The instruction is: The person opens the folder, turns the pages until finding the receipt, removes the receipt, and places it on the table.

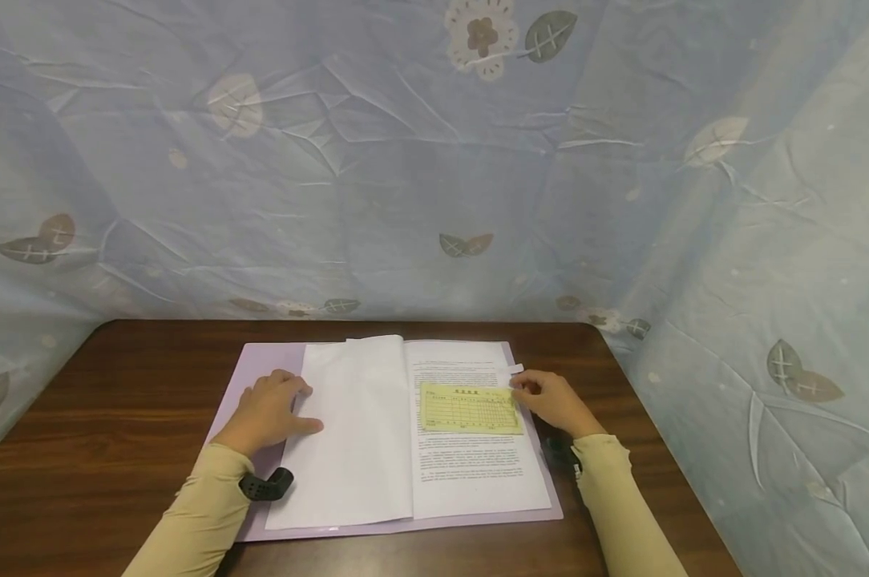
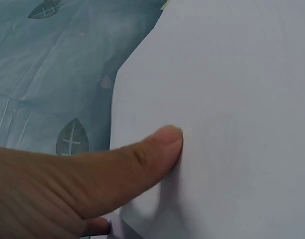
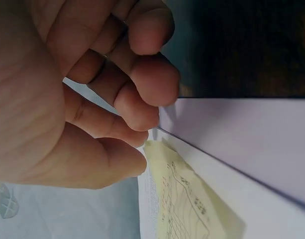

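Observation:
A lilac folder (image 1: 261, 361) lies open with white printed sheets (image 1: 470, 481) on its right side and a blank white page (image 1: 355, 433) turned to the left. Across the printed text is a yellow form slip (image 1: 470, 409) with a ruled table. At its right edge, my right hand (image 1: 553, 401) pinches the slip's corner between thumb and index finger; the right wrist view shows the slip (image 3: 184, 199) bowed there. My left hand (image 1: 272, 409) rests at the left edge of the blank page, fingers spread, and its thumb (image 2: 152, 149) lies over the paper.
The folder lies on a dark brown wooden table (image 1: 117, 417). A small white tab (image 1: 515, 369) sticks out at the sheets' right edge, near my right hand. Pale blue curtain (image 1: 377, 200) with leaf prints hangs behind the table and along the sides.

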Available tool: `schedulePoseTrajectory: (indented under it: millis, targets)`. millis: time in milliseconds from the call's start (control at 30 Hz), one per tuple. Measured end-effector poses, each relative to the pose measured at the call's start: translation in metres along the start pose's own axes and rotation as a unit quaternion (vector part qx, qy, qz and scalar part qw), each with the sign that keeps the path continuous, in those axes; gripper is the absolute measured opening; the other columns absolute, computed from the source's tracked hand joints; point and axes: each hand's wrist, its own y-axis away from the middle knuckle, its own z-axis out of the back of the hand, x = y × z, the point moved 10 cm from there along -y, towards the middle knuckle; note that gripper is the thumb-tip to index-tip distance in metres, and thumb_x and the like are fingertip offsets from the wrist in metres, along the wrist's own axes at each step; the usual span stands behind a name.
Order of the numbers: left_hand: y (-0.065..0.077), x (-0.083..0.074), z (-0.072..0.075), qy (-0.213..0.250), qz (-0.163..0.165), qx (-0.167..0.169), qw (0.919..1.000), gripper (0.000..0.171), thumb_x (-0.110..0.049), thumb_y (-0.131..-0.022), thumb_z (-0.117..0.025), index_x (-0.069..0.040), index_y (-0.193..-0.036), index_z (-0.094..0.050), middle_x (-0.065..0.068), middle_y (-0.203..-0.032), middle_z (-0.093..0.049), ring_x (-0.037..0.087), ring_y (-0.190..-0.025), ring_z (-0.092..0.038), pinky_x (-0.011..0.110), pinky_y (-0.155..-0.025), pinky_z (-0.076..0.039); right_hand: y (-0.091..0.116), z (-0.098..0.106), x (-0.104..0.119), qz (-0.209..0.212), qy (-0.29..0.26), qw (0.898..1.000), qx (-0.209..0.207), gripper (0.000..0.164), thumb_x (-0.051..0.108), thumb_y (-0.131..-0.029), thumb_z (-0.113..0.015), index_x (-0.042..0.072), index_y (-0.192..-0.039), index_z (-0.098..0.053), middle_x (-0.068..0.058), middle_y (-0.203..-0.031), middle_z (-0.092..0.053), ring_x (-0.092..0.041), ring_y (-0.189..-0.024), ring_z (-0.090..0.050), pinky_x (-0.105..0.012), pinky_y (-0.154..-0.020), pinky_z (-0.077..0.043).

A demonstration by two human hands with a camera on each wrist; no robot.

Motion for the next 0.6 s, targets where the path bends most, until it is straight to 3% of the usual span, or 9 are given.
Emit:
schedulePoseTrajectory:
  millis: [300, 600]
  targets:
    - [0.001, 0.001, -0.008, 0.008, 0.011, 0.031, 0.9994, 0.077, -0.037, -0.083, -0.086, -0.002, -0.144, -0.057, 0.036, -0.140, -0.049, 0.059, -0.128, -0.044, 0.076, -0.103, -0.035, 0.001, -0.011, 0.002, 0.007, 0.009, 0.999, 0.036, 0.031, 0.019, -0.095, -0.075, 0.011, -0.124, -0.073, -0.001, -0.090, -0.057, -0.018, -0.085, -0.053, -0.033, -0.072, -0.043]
    - [0.003, 0.001, -0.006, -0.010, 0.022, 0.058, 0.9980, 0.076, -0.039, -0.085, -0.084, -0.001, -0.145, -0.056, 0.038, -0.143, -0.044, 0.062, -0.129, -0.042, 0.078, -0.102, -0.035, -0.001, -0.014, 0.004, 0.024, 0.019, 0.999, 0.043, 0.031, 0.023, -0.095, -0.075, 0.013, -0.124, -0.073, 0.001, -0.090, -0.058, -0.016, -0.081, -0.052, -0.034, -0.072, -0.043]
